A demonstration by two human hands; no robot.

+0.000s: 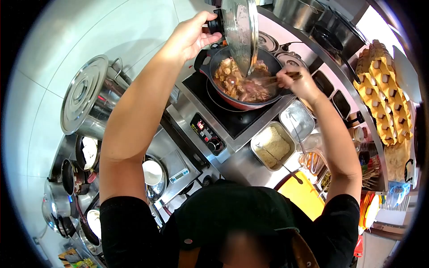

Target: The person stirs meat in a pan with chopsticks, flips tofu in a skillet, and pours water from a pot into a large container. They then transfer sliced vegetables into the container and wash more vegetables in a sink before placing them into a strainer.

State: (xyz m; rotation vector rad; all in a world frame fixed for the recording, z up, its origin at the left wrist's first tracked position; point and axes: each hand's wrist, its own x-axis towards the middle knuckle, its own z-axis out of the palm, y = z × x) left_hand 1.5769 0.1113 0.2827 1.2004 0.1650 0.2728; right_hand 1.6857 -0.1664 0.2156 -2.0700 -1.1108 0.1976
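- Meat (241, 87) lies inside the pan (237, 105), which is dark within and red outside, on the black hob (241, 126); the pieces look glossy and brown, some pinkish, heaped unevenly
- Right hand (298, 81): fingers pinched round thin wooden sticks (292, 75), their far ends down among the pieces; turning or stirring seems the step in hand, and another stroke would call for room between sticks and glass
- Left hand (193, 36): fingers curled on the black knob (215, 23) of a glass lid (241, 33), held on edge over the pan; whether its low rim touches the meat, I cannot tell
- Close by, a metal tub (273, 145) of pale yellow crumbs stands on the steel table (237, 164)
- Farther off, a lidded steel pot (85, 96) to the left, and stacked egg trays (384, 94) to the right
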